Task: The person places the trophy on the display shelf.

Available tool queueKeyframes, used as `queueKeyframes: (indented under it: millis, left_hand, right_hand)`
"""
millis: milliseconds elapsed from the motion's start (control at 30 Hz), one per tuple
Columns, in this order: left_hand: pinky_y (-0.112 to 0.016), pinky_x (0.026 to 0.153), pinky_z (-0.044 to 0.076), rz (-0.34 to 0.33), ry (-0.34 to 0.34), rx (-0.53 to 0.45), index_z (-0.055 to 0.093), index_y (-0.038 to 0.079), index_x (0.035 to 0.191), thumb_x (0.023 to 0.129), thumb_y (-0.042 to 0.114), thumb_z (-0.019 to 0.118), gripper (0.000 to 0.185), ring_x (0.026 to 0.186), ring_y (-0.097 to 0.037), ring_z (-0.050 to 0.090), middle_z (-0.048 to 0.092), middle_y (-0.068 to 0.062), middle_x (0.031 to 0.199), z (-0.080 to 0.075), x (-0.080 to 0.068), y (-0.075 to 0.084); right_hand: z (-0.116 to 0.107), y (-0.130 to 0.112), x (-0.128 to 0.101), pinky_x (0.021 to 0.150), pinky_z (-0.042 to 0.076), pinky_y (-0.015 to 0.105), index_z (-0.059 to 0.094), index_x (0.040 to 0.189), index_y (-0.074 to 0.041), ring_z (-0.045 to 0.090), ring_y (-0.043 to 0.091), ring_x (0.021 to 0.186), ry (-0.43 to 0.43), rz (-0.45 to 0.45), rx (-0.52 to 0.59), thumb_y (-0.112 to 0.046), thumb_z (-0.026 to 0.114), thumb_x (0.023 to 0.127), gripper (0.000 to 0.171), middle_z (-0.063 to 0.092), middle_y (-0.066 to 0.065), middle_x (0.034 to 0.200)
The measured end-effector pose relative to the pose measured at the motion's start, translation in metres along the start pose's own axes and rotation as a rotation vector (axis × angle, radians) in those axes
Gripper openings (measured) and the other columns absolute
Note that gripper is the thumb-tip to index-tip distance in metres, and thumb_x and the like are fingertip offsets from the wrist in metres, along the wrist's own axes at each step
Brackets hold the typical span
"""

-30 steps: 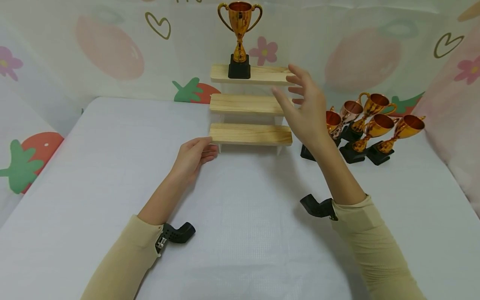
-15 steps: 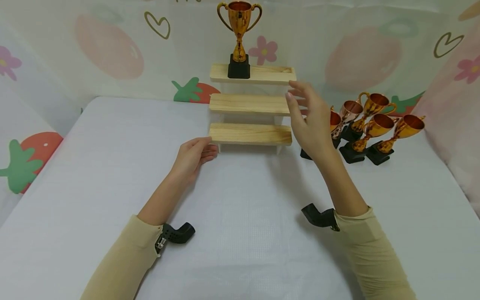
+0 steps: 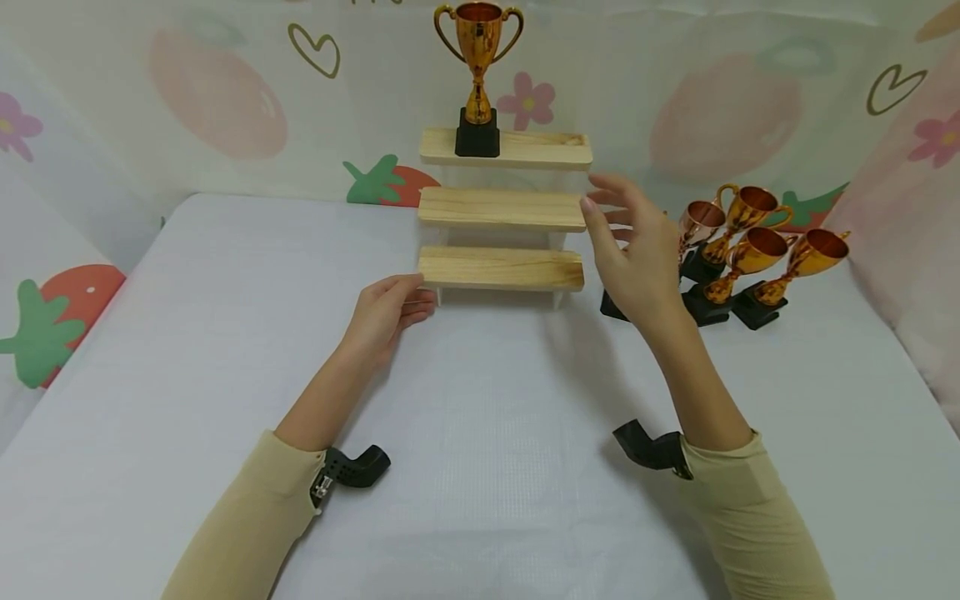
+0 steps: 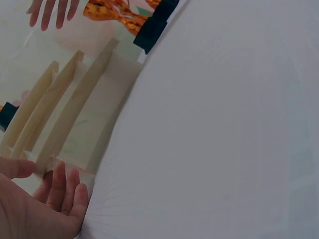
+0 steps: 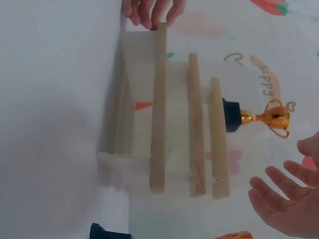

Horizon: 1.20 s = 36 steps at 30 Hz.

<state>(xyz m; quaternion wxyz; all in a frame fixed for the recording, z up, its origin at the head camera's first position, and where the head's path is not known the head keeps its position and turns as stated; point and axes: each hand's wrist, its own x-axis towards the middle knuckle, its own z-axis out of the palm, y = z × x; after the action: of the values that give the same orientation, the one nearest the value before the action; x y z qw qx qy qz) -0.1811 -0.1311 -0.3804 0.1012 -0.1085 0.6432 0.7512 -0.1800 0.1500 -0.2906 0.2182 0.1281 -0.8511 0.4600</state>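
A three-tier wooden display stand (image 3: 501, 268) with pale supports stands at the back middle of the table. My left hand (image 3: 381, 318) holds the left end of its lowest shelf, thumb above and fingers below, as the left wrist view also shows. A gold trophy cup (image 3: 478, 37) on a black base stands upright on the top shelf, left of its middle. My right hand (image 3: 637, 254) hovers just right of the middle shelf, apart from it, its fingers loosely bent and holding nothing. Behind that hand, part of the trophy group is hidden.
Several trophies (image 3: 759, 250), gold and one rose-toned, lean or stand at the right back of the white-covered table (image 3: 480, 467). A printed fabric backdrop (image 3: 360, 108) hangs behind the stand. Black wrist camera mounts (image 3: 648, 446) stick out inward from both sleeves.
My right hand has drawn down and to the right, from in front of the upper shelves to beside the stand. The left hand, the stand and the trophy on top stay put.
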Motion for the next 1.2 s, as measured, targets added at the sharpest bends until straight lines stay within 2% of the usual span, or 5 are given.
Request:
queueKeyframes:
  millis: [167, 267, 500, 667, 1200]
  left_hand:
    - [-0.016, 0.083, 0.058, 0.0, 0.001, -0.001, 0.051, -0.013, 0.143, 0.111, 0.015, 0.052, 0.042, 0.082, -0.006, 0.068, 0.069, 0.004, 0.085, 0.0, 0.0, 0.0]
    - [-0.016, 0.082, 0.058, 0.003, -0.001, -0.002, 0.051, -0.013, 0.142, 0.111, 0.015, 0.052, 0.042, 0.082, -0.006, 0.068, 0.069, 0.004, 0.085, 0.0, 0.0, 0.0]
    - [-0.016, 0.082, 0.058, 0.003, 0.002, -0.007, 0.051, -0.013, 0.142, 0.111, 0.015, 0.051, 0.042, 0.081, -0.006, 0.068, 0.069, 0.004, 0.085, 0.0, -0.001, 0.001]
    - [-0.016, 0.082, 0.058, 0.001, 0.001, -0.016, 0.051, -0.013, 0.142, 0.111, 0.015, 0.052, 0.041, 0.081, -0.006, 0.068, 0.069, 0.004, 0.084, 0.0, 0.0, 0.0]
    - [-0.016, 0.083, 0.058, -0.005, 0.002, -0.007, 0.052, -0.012, 0.142, 0.111, 0.016, 0.052, 0.041, 0.082, -0.007, 0.068, 0.069, 0.005, 0.085, 0.001, 0.0, 0.001]
  right_hand:
    - [-0.003, 0.002, -0.006, 0.093, 0.06, 0.048, 0.063, 0.139, 0.001, 0.072, 0.038, 0.11, 0.011, 0.013, -0.017, -0.014, 0.059, 0.109, 0.034, 0.071, 0.022, 0.128]
    - [-0.003, 0.005, -0.008, 0.089, 0.058, 0.031, 0.064, 0.138, 0.0, 0.072, 0.037, 0.108, 0.016, 0.016, -0.021, -0.014, 0.06, 0.109, 0.033, 0.072, 0.022, 0.126]
    - [-0.006, 0.005, -0.01, 0.087, 0.057, 0.028, 0.065, 0.137, 0.0, 0.073, 0.036, 0.105, 0.037, 0.018, -0.039, -0.015, 0.062, 0.108, 0.032, 0.073, 0.021, 0.125]
    - [-0.011, 0.005, -0.014, 0.079, 0.048, 0.011, 0.066, 0.136, 0.001, 0.074, 0.035, 0.102, 0.046, 0.021, -0.054, -0.014, 0.064, 0.107, 0.033, 0.074, 0.02, 0.123]
    - [-0.025, 0.008, -0.022, 0.08, 0.049, 0.01, 0.066, 0.136, 0.002, 0.07, 0.033, 0.102, 0.135, 0.009, -0.104, -0.012, 0.071, 0.103, 0.036, 0.073, 0.02, 0.125]
